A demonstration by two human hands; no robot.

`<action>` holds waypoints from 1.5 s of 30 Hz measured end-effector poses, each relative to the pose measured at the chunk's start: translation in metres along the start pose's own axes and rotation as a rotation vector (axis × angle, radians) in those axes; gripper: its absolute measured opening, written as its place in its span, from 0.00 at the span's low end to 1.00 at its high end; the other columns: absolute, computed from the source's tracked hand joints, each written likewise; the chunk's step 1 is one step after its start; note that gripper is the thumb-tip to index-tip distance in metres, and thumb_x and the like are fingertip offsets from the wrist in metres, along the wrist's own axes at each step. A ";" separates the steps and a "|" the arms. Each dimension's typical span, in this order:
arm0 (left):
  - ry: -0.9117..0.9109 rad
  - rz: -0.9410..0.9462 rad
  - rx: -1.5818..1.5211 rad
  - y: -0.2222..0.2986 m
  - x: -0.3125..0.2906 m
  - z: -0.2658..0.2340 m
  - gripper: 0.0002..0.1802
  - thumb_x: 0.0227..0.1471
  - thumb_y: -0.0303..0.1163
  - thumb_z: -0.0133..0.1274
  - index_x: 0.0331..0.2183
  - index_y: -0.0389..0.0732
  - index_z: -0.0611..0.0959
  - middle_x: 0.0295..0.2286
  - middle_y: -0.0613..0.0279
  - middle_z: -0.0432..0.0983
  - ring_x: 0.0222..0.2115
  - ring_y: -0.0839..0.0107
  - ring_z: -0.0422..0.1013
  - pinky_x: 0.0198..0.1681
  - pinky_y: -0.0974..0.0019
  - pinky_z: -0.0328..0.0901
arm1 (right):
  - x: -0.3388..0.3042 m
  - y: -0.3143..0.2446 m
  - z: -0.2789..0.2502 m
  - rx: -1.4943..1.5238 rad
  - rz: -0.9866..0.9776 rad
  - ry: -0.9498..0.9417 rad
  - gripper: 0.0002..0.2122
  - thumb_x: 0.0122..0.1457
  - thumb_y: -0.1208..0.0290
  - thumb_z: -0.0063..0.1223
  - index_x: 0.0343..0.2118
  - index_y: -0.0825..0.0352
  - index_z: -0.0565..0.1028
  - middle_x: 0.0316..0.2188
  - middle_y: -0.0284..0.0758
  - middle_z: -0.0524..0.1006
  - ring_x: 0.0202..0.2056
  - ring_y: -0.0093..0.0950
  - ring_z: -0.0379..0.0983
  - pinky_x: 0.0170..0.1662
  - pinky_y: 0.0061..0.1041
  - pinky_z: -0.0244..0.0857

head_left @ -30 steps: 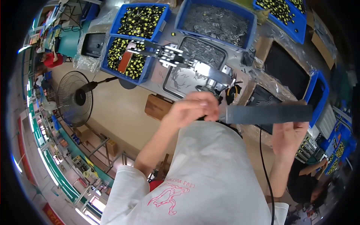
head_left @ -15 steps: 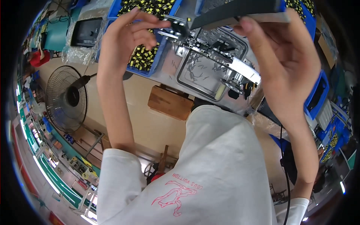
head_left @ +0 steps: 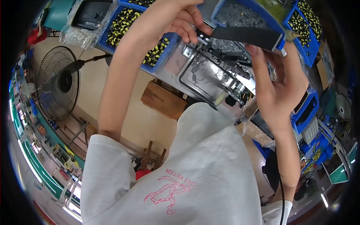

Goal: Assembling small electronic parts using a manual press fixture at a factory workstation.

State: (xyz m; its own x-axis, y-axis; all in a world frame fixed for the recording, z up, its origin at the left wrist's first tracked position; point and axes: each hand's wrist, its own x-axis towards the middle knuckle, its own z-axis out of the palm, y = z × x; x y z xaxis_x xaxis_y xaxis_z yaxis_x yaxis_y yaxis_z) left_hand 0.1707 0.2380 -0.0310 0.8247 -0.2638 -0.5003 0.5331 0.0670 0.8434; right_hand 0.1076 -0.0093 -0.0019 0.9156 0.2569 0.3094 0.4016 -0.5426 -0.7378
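My right hand [head_left: 281,82] grips a long flat black strip [head_left: 243,35] by its right end, where a blue edge shows, thumb on the near side. The strip lies over a silver metal jig [head_left: 230,71] with black parts and a lever. My left hand [head_left: 187,24] is at the strip's left end, by the jig's far-left end, its fingers bent and apart. Whether its fingertips touch the strip or the jig is hard to make out. Under the jig sits a shiny metal tray [head_left: 183,80] with loose grey pins in it.
Blue bins [head_left: 100,39] of small black-and-yellow parts stand at the left and far right. Another blue bin [head_left: 215,17] at the back holds grey pins. A wooden stool [head_left: 164,100] stands below the bench, a fan [head_left: 60,80] at the left. A black cable [head_left: 281,187] hangs by my right arm.
My left hand has moved right to the jig's far-left end. My right hand has brought the black strip lower and tilted it so its broad face shows. The whole view has shifted slightly.
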 end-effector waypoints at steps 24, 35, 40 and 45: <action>0.054 -0.058 0.133 -0.011 0.007 -0.005 0.23 0.65 0.39 0.46 0.26 0.30 0.81 0.26 0.46 0.83 0.12 0.68 0.73 0.14 0.71 0.64 | 0.034 -0.055 0.028 0.007 0.226 -0.037 0.08 0.54 0.84 0.61 0.28 0.74 0.70 0.24 0.45 0.78 0.28 0.34 0.82 0.32 0.24 0.74; 0.098 -0.060 0.157 -0.056 0.027 -0.011 0.27 0.64 0.47 0.47 0.19 0.39 0.74 0.26 0.58 0.79 0.10 0.71 0.69 0.14 0.70 0.59 | 0.023 -0.001 0.038 -0.116 0.105 -0.191 0.09 0.59 0.76 0.62 0.40 0.71 0.76 0.30 0.40 0.83 0.35 0.29 0.84 0.38 0.25 0.75; 0.157 0.001 0.194 -0.066 0.025 -0.003 0.23 0.64 0.47 0.48 0.26 0.38 0.73 0.21 0.60 0.78 0.08 0.72 0.68 0.10 0.71 0.54 | 0.024 -0.004 0.036 -0.274 0.073 -0.287 0.12 0.57 0.73 0.64 0.42 0.70 0.77 0.30 0.42 0.82 0.32 0.36 0.83 0.37 0.29 0.75; 0.189 0.061 0.239 -0.061 0.019 0.003 0.21 0.65 0.47 0.47 0.29 0.38 0.73 0.15 0.66 0.71 0.09 0.74 0.68 0.12 0.71 0.55 | 0.024 -0.006 0.031 -0.340 -0.008 -0.223 0.09 0.57 0.74 0.62 0.39 0.70 0.78 0.28 0.41 0.81 0.31 0.36 0.82 0.36 0.29 0.75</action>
State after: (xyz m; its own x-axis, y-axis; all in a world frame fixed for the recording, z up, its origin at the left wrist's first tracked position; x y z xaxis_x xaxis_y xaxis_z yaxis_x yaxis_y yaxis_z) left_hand 0.1534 0.2257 -0.0913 0.8862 -0.0810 -0.4561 0.4405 -0.1572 0.8839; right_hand 0.1267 0.0250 -0.0080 0.9005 0.4086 0.1489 0.4267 -0.7642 -0.4836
